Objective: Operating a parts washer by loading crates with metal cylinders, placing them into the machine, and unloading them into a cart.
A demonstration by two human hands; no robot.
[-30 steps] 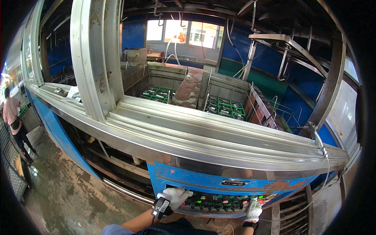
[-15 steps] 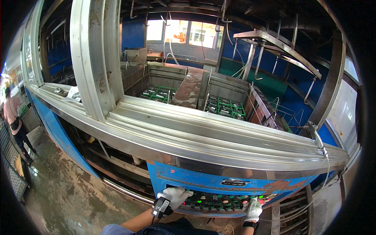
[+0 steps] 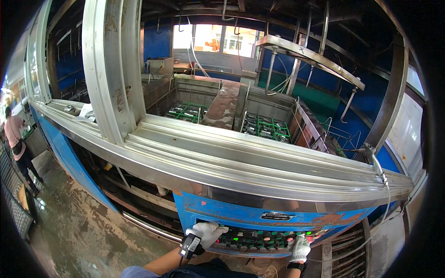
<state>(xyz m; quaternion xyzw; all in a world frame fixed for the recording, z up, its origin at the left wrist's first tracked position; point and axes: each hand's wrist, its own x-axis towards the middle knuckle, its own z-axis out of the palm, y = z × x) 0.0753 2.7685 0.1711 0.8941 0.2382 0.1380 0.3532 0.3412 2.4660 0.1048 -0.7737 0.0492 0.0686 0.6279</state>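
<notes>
Down low, left hand (image 3: 209, 232) in white work glove, fingers curled loosely, resting on left end of button panel (image 3: 259, 240); nothing gripped. Small black device (image 3: 190, 245) strapped at left wrist. Right hand (image 3: 301, 247) also white-gloved, fingers bent onto right end of same panel, pressing near red buttons; which button exactly, could not tell. Panel set into lower face of blue metal cabinet (image 3: 232, 215), rows of green and red buttons, just under small dark nameplate (image 3: 276, 216). Paint on cabinet chipped, rust patches at right. Above cabinet, wide stainless steel ledge (image 3: 241, 162) running left to right, upright steel post (image 3: 111, 69) rising from it. Behind ledge, open steel tanks, two holding green racks (image 3: 265, 127) and (image 3: 185, 111), well apart from hands. Overhead steel carrier bar (image 3: 308, 55) hanging on rods above right tank. Thin hose (image 3: 382, 178) trailing down at right end of ledge. Wet concrete floor (image 3: 74, 231) at left. Other person (image 3: 16, 139) in pink top standing far left, well apart.
</notes>
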